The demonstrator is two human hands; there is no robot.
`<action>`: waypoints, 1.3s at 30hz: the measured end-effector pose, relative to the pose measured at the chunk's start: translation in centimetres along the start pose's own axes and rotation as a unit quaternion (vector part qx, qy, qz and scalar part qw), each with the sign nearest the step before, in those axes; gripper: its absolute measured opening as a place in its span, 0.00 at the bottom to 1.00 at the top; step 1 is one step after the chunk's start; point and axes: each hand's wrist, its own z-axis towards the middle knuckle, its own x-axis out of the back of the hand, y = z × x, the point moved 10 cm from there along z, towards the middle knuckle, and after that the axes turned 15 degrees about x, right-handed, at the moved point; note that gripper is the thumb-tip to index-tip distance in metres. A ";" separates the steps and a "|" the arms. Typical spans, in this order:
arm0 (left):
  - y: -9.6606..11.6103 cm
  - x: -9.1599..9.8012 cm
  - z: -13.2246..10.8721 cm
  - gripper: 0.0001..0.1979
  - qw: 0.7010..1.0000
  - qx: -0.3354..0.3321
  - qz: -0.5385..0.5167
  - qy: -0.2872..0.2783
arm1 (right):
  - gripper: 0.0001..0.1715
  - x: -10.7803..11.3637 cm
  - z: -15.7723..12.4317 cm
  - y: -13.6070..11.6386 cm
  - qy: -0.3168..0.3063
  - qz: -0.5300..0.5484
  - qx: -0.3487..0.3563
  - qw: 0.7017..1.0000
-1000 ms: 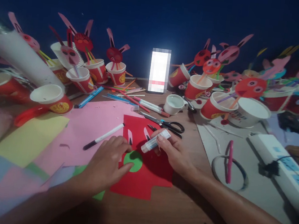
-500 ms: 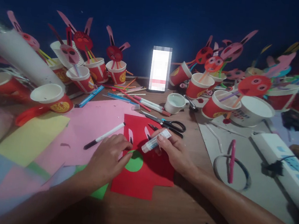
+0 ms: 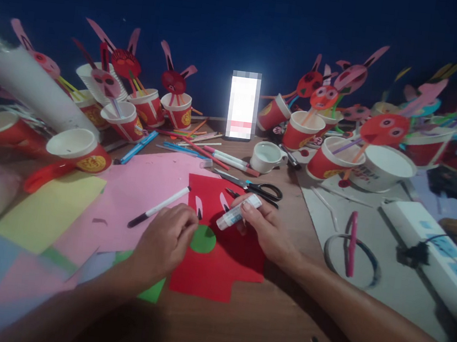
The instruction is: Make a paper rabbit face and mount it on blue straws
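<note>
My right hand grips a white-labelled glue stick, its clear end pointing down and left above a red paper sheet. A green paper circle lies on that sheet. Just left of the circle is my left hand, fingers curled with the tips pressed together; whatever they might hold is hidden. Two pale pink ear-shaped pieces with dark centres, a left one and a right one, rest on the red sheet. Beyond my left hand lies a white marker on pink paper.
Black-handled scissors and a white cup lie beyond the red sheet. Red paper cups with paper animal faces line the back. A lit phone stands centrally. At right is a power strip; at left, yellow paper.
The fingers of my left hand have curled in closer together and drawn slightly back from over the green circle. My right hand keeps the glue stick in nearly the same place.
</note>
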 end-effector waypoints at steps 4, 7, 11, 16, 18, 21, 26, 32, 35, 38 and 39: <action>-0.7 1.8 -0.7 0.07 0.996 0.030 -0.043 0.075 | 0.21 0.0 0.0 0.0 -0.005 0.001 0.004 1.000; -0.9 2.5 -1.4 0.05 0.991 0.020 -0.074 0.114 | 0.20 0.1 -0.1 0.2 -0.005 0.010 0.001 1.000; -0.2 1.9 -2.0 0.06 0.992 -0.056 -0.069 0.094 | 0.18 0.6 -0.1 0.6 0.015 0.021 -0.001 1.000; 0.7 1.4 -2.9 0.08 0.985 -0.149 -0.046 0.067 | 0.17 0.9 0.0 0.9 0.025 0.037 0.002 0.999; 1.2 1.4 -3.1 0.10 0.982 -0.172 -0.049 0.062 | 0.16 0.9 0.0 1.0 0.023 0.040 0.003 0.999; 1.8 1.5 -3.2 0.10 0.977 -0.195 -0.062 0.059 | 0.16 0.9 -0.1 1.0 0.025 0.039 0.003 0.999; 1.2 1.2 -2.4 0.07 0.989 -0.105 -0.100 0.031 | 0.17 0.9 -0.1 1.0 0.027 0.046 0.000 0.999; -2.1 -0.6 -1.1 0.06 0.972 0.159 -0.167 -0.049 | 0.16 1.0 0.0 0.9 0.041 0.056 0.007 0.998; -2.2 -1.4 -0.8 0.07 0.978 0.160 -0.118 -0.068 | 0.17 1.0 -0.1 1.0 0.037 0.054 0.008 0.998; -2.1 -1.8 -0.7 0.07 0.986 0.135 -0.070 -0.069 | 0.17 0.9 -0.1 1.0 0.030 0.048 0.015 0.998; -2.1 -2.0 -0.7 0.08 0.988 0.128 -0.060 -0.069 | 0.16 0.9 -0.1 0.9 0.029 0.045 0.017 0.998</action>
